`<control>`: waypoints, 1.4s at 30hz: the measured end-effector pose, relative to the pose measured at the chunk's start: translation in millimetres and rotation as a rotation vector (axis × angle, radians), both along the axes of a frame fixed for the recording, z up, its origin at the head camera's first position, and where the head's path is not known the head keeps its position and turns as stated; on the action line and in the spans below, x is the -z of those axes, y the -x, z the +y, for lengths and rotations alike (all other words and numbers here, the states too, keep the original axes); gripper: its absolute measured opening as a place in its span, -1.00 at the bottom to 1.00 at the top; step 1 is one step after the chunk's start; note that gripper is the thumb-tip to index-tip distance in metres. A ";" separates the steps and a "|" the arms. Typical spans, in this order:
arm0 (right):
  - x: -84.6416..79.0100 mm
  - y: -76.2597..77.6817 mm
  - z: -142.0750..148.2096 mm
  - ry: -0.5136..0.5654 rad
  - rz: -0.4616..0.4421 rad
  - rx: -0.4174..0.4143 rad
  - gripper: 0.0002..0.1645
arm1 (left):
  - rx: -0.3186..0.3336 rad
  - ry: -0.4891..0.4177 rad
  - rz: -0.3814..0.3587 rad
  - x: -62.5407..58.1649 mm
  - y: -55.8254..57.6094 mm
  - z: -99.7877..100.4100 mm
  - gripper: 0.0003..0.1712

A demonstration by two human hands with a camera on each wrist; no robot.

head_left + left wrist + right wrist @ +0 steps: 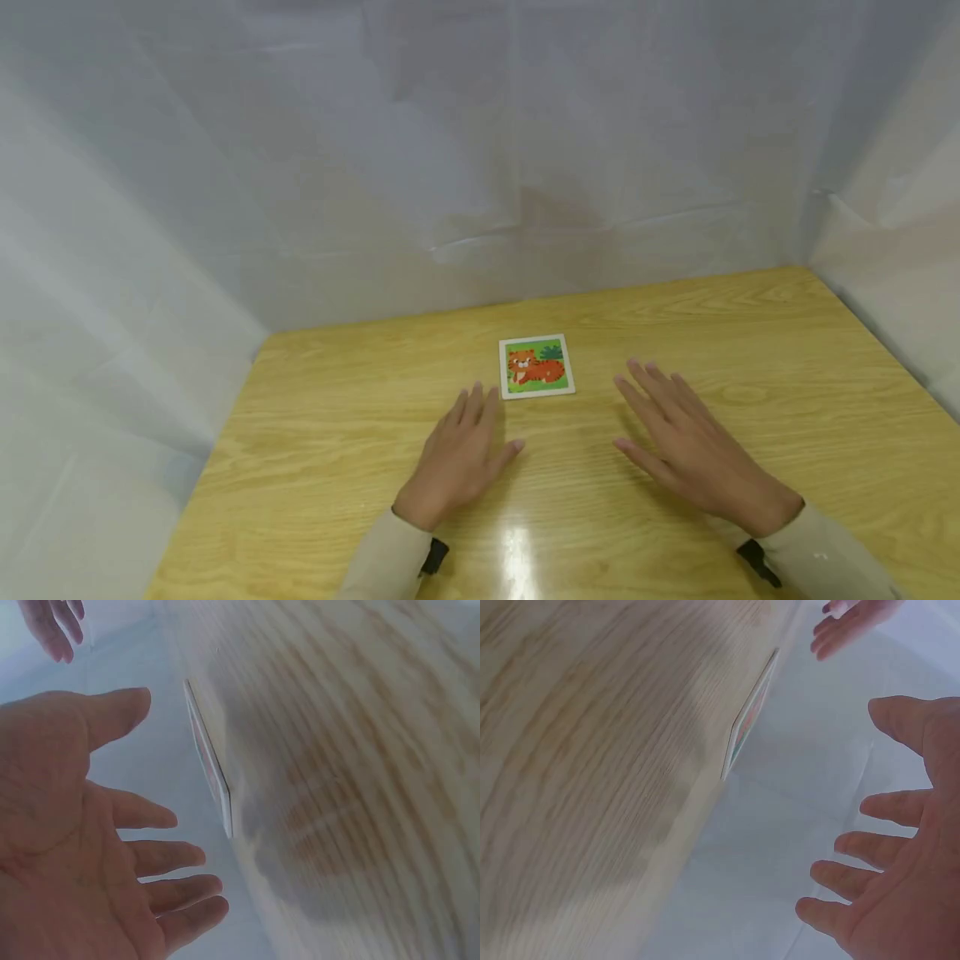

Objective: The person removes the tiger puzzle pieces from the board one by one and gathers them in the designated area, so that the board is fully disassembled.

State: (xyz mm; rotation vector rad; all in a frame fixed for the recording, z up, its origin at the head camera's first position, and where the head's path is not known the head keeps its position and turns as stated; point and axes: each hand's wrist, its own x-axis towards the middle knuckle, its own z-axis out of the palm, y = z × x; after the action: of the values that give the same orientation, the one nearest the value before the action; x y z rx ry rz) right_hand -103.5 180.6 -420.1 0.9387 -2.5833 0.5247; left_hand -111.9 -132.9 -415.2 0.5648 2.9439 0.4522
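A square picture tile point(537, 367) with a white border lies flat on the wooden table point(345, 417); an orange striped tiger on green grass is printed on it. My left hand point(457, 462) hovers palm down, its fingertips just short of the tile's near left corner. Off to the tile's right, my right hand point(693, 450) is held with fingers spread and holds nothing. Both wrist views show the palms raised off the tabletop, and the tile point(208, 761) appears there as a thin slab seen edge-on. Neither hand touches it.
White sheeting point(450, 150) hangs behind the table's back edge, with more sheeting point(82, 333) down the left side and on the right point(907, 208). Black straps point(433, 556) are on both wrists by the light sleeves point(386, 558).
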 end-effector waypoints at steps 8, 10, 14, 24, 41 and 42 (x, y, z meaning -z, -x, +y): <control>-1.3 2.8 -7.6 0.021 -0.031 -0.051 -0.34 | -0.015 -0.017 -0.026 4.7 15.5 4.9 -0.15; -0.9 3.9 -9.4 0.019 -0.045 -0.058 -0.39 | -0.013 -0.030 -0.040 5.5 19.2 7.3 -0.15; 0.8 5.8 -12.1 0.027 -0.051 -0.073 -0.43 | -0.001 -0.069 -0.098 7.3 25.5 13.2 -0.15; 4.4 7.3 -15.8 0.038 -0.090 -0.101 -0.44 | 0.045 -0.024 -0.141 9.1 29.6 21.7 -0.07; 0.9 6.6 -21.9 -0.008 -0.154 -0.111 -0.40 | 0.071 0.045 -0.170 8.5 26.0 21.2 -0.12; 0.6 7.0 -22.0 -0.009 -0.149 -0.114 -0.40 | 0.072 0.047 -0.169 8.5 25.2 21.1 -0.12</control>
State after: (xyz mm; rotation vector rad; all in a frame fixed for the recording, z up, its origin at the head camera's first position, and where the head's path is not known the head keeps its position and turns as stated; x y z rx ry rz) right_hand -110.5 158.7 -420.8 1.0931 -2.6771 0.6365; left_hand -137.1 -111.9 -423.7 0.5939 2.7565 0.4014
